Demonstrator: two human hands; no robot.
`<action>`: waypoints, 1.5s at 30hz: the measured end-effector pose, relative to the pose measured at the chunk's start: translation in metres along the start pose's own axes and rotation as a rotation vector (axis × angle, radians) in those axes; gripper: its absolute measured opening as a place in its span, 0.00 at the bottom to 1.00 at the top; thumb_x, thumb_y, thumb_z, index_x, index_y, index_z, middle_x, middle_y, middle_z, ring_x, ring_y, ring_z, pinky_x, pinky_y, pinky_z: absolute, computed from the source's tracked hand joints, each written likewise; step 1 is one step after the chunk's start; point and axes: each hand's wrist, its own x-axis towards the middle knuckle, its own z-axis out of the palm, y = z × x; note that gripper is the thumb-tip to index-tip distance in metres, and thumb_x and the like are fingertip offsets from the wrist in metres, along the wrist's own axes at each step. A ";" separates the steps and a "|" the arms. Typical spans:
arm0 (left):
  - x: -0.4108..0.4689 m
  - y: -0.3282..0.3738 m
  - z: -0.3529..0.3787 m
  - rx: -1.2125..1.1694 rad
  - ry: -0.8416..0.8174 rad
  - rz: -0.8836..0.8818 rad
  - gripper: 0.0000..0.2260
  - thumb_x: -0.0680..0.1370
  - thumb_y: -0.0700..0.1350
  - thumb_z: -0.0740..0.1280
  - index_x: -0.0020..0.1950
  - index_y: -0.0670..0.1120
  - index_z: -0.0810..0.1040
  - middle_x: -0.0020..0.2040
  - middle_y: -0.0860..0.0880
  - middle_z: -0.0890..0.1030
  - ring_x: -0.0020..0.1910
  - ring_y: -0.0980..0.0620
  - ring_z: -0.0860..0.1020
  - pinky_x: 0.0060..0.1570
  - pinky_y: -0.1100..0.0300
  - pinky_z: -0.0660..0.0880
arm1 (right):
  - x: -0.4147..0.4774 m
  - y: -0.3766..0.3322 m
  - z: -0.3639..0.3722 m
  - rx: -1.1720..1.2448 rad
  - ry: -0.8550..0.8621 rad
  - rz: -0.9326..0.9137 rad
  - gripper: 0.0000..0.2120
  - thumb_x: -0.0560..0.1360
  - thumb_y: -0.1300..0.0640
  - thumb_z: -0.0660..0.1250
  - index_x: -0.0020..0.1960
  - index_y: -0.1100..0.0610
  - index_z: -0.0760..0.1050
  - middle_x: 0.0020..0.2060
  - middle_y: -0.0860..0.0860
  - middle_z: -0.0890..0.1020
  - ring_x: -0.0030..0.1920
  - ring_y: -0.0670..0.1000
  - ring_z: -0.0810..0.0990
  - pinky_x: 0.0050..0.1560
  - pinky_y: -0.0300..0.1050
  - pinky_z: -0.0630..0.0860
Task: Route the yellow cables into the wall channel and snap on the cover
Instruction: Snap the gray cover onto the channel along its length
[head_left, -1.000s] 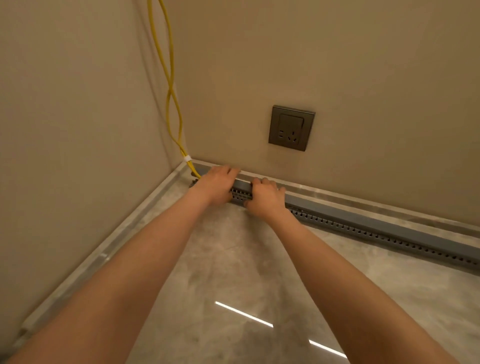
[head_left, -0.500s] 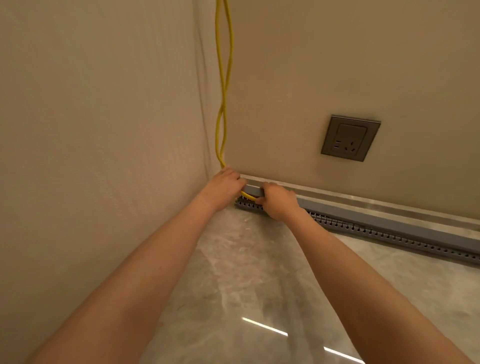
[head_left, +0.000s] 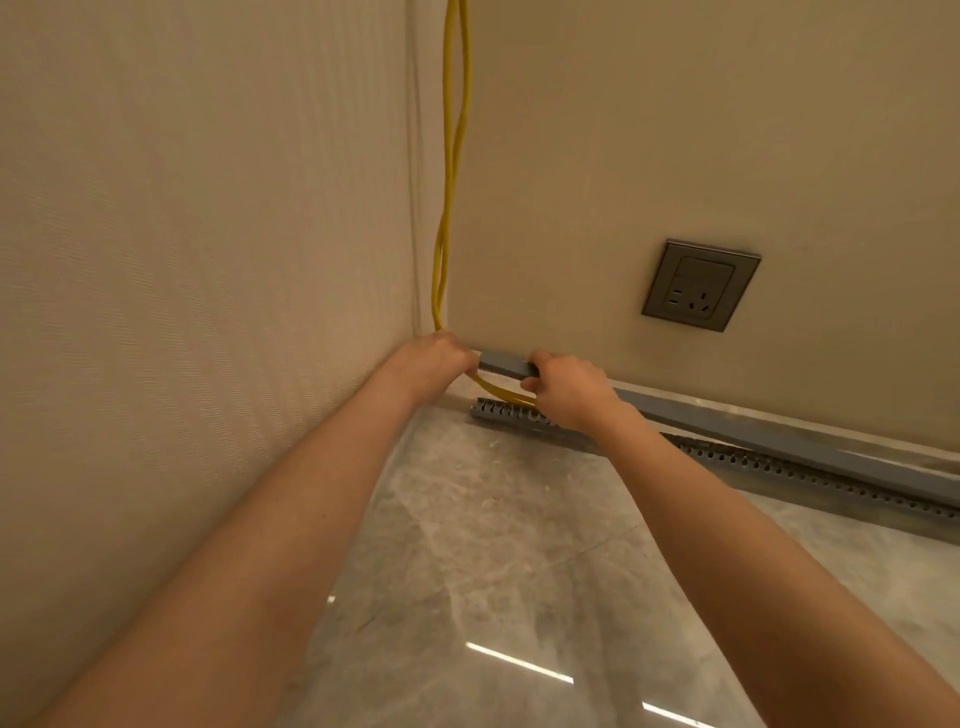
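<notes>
Two yellow cables (head_left: 451, 156) hang down the room corner and curve into the left end of the grey slotted wall channel (head_left: 769, 462), which lies on the floor along the right wall. My left hand (head_left: 434, 358) grips the cables at the corner, just above the floor. My right hand (head_left: 563, 387) grips the left end of the grey channel cover (head_left: 504, 364) and holds it lifted off the channel, so the yellow cables show beneath it. Farther right the cover lies on the channel.
A grey wall socket (head_left: 698, 285) sits on the right wall above the channel. The left wall (head_left: 208, 260) stands close beside my left arm. A glossy marble floor (head_left: 493, 545) spreads below, and a pale skirting strip runs behind the channel.
Both hands pressed on the cover a second ago. Since then the left hand went to the cables in the corner, and the right hand raised the cover's left end off the channel.
</notes>
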 end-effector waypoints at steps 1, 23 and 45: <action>0.000 -0.002 -0.003 0.002 -0.013 0.006 0.16 0.78 0.34 0.62 0.64 0.47 0.76 0.61 0.44 0.78 0.60 0.46 0.76 0.59 0.55 0.74 | -0.002 0.001 0.002 0.002 -0.006 -0.001 0.13 0.81 0.53 0.55 0.61 0.58 0.70 0.55 0.58 0.78 0.53 0.59 0.77 0.45 0.49 0.70; 0.016 0.040 0.019 0.033 -0.180 -0.022 0.27 0.71 0.63 0.67 0.64 0.49 0.74 0.56 0.49 0.82 0.61 0.47 0.75 0.64 0.54 0.61 | -0.024 0.024 0.028 -0.094 -0.049 0.008 0.12 0.80 0.54 0.56 0.59 0.59 0.71 0.57 0.57 0.79 0.56 0.58 0.76 0.44 0.47 0.67; 0.036 0.036 0.024 -0.083 -0.237 -0.012 0.20 0.68 0.57 0.73 0.56 0.51 0.77 0.55 0.52 0.81 0.58 0.51 0.75 0.69 0.51 0.54 | -0.025 0.022 0.033 -0.071 -0.051 -0.012 0.15 0.80 0.53 0.56 0.61 0.59 0.73 0.54 0.57 0.74 0.56 0.57 0.73 0.47 0.45 0.64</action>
